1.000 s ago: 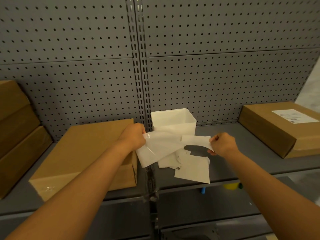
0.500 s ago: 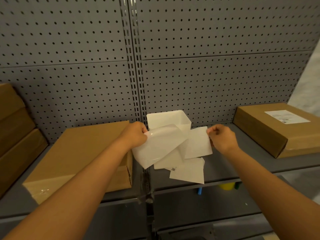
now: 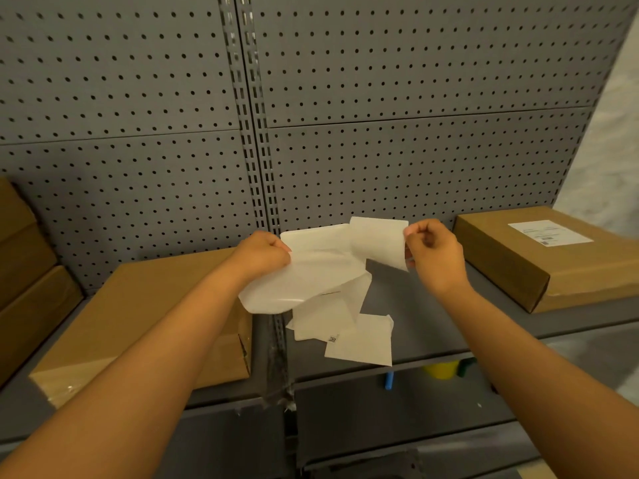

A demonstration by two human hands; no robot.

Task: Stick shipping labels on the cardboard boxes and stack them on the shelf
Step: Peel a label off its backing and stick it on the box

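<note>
Right hand (image 3: 432, 255) pinching the peeled label (image 3: 378, 245) at its edge, left hand (image 3: 262, 257) clamped on the glossy backing sheet (image 3: 304, 281), both raised over the shelf (image 3: 432, 326). Best kept taut and uncurled, sticky side off the fingers, then laid flat on the bare cardboard box (image 3: 145, 323) lying just left, beside the loose labels (image 3: 359, 337).

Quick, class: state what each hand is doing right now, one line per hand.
Left hand: pinches the backing sheet.
Right hand: pinches the peeled label.
</note>
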